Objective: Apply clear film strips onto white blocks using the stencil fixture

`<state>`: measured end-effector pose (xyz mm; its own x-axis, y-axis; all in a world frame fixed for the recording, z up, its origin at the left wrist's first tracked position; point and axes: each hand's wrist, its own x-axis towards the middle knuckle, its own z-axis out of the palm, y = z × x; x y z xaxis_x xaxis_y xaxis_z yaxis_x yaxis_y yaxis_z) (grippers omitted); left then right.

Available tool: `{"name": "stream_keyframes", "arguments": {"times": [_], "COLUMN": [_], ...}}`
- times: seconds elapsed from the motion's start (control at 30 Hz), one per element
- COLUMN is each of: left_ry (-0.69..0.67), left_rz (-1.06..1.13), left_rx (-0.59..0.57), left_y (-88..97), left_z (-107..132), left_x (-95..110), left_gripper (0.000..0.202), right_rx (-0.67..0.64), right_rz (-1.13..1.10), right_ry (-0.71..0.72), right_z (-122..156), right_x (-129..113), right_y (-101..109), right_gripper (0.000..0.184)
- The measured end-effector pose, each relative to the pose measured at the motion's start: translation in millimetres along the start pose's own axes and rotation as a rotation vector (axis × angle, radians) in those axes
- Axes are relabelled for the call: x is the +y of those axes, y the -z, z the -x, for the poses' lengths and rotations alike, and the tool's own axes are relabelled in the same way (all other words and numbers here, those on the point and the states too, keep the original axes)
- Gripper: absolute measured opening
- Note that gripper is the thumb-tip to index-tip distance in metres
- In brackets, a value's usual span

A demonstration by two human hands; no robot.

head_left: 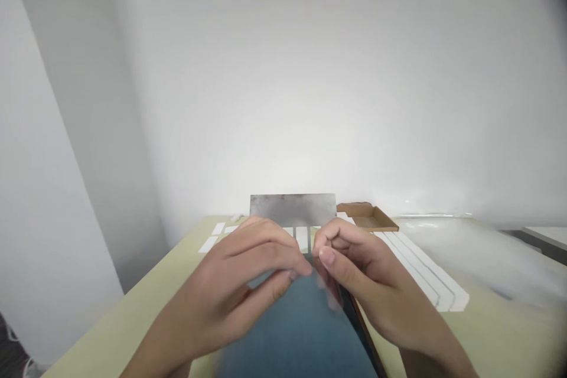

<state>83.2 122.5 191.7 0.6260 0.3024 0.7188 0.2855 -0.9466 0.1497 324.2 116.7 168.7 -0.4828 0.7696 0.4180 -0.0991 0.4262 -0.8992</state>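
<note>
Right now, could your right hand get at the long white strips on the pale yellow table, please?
Probably yes: the right hand is close beside the long white strips, and nothing seems to stand between them.

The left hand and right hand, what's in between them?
Between the left hand and right hand, the head view shows white strips and a blue sheet.

Pale, even light flooded the white wall [283, 82], glaring brightest just above the tabletop [110, 331]. Haze washed out its right side, the frame's edges bowed and darkened, and motion blur softened the left hand [234, 289] and right hand [376, 289].
</note>
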Motion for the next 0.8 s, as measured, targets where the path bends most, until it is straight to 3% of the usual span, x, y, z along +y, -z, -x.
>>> {"name": "stream_keyframes", "arguments": {"times": [0.23,0.5,0.63,0.8], "left_ry": [0.05,0.135,0.114,0.104], "left_rz": [0.019,0.051,0.069,-0.023], "left_rx": [-0.021,-0.081,-0.132,-0.147], "left_y": [2.6,6.7,13.9,25.2], "left_z": [1.9,9.4,8.1,14.3], "left_x": [-2.3,1.5,4.9,4.8], "left_gripper": [0.031,0.027,0.026,0.033], "right_rx": [-0.057,-0.043,0.005,0.153], "right_rz": [0.351,0.313,0.298,0.221], "right_ry": [0.105,0.056,0.103,0.217], "right_z": [-2.1,-1.3,1.1,1.8], "right_x": [-1.5,-3.0,-0.5,9.6], "right_y": [6.0,7.5,9.0,7.8], "right_gripper": [0.031,0.04,0.039,0.034]}}
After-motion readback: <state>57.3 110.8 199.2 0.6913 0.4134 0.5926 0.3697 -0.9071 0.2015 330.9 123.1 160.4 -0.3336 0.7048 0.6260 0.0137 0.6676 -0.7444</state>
